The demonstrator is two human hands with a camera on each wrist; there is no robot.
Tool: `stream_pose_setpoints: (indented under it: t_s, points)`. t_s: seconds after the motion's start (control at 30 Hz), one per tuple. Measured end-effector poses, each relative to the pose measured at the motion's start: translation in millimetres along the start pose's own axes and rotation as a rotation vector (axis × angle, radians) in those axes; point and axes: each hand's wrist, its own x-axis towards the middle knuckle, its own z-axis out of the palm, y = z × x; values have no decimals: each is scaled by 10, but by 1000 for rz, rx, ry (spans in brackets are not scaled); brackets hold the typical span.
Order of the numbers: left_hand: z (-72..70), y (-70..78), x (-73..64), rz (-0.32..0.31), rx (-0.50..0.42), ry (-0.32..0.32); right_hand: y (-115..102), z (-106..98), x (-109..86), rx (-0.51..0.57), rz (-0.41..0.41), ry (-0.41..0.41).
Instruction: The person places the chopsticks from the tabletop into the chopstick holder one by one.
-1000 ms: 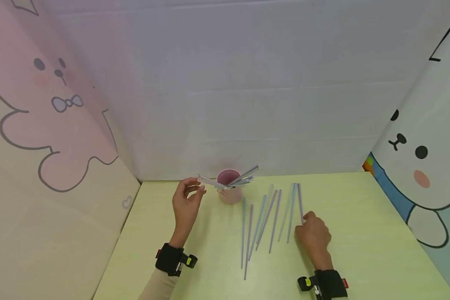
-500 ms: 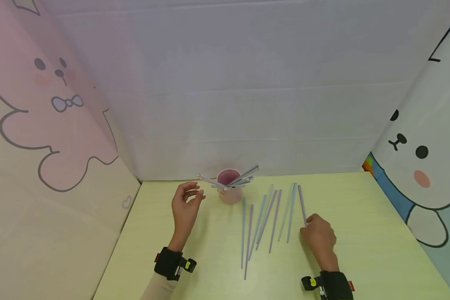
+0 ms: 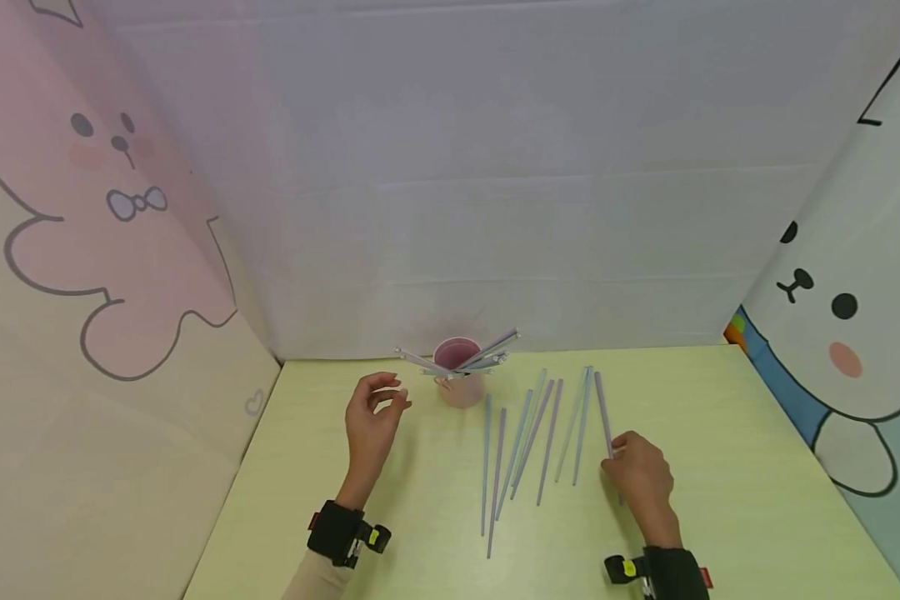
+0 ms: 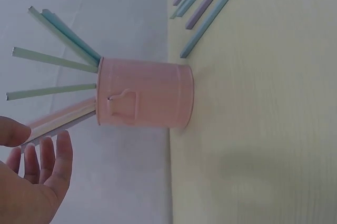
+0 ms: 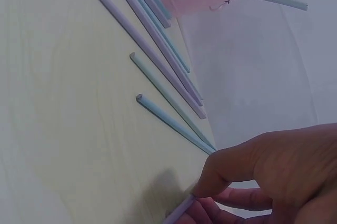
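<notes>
A small pink bucket (image 3: 461, 392) at the table's back edge holds several slim pastel sticks (image 3: 424, 362) that lean out over its rim. Just left of it and lower than the stick ends is my left hand (image 3: 372, 425), fingers loosely bent, holding nothing. In the left wrist view the thumb and fingers (image 4: 64, 155) overlap the nearest stick ends. At the right of a loose row, my right hand (image 3: 639, 477) pinches a slim purple stick (image 3: 603, 408) between thumb and fingers. The right wrist view shows part of this purple stick (image 5: 181, 209); the rest is hidden or cropped.
Several blue, green and purple sticks (image 3: 548, 442) lie spread on the pale yellow table (image 3: 727, 467) between my hands. A plain pale curtain (image 3: 450, 208) stands behind the table, with printed cartoon sheets (image 3: 157, 275) at both sides.
My left hand has drawn down and away from the stick ends at the bucket. My right hand has shifted right and nearer to me with the purple stick, which now tilts more.
</notes>
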Motion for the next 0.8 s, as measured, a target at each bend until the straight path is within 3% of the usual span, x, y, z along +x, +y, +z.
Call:
stream_pose_setpoints:
  t_s: [0.23,0.6,0.8]
  points:
    - [-61,44,2,-9,-20,22,-50,-26,-25,73,-32,34]
    - [-135,181,94,33,-36,58,-274,-148,-109,133,-96,105]
    - [-134,265,145,67,-60,61,-426,-202,-187,183,-191,130]
